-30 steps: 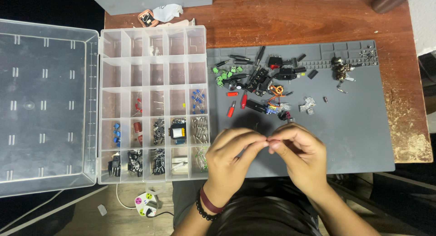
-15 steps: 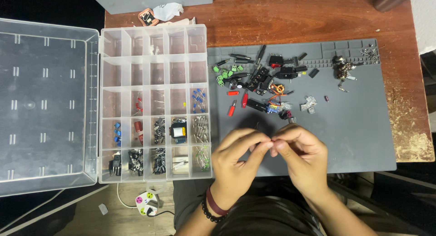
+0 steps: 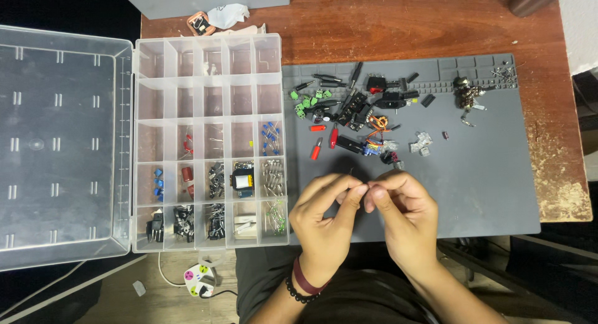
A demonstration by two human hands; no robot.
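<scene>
Both hands are meeting fingertip to fingertip over the near edge of the grey mat (image 3: 486,193): left hand (image 3: 324,215) and right hand (image 3: 402,205) are pinching something tiny between them, too small to identify. Loose components (image 3: 355,115) are lying farther out, beyond the fingertips; the compartment box (image 3: 208,149) is sitting left.

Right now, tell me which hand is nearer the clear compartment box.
Left. The left hand sits just beside the open clear compartment box, close to its right-hand wall. The right hand is farther off, over the grey mat, with the left hand between.
</scene>
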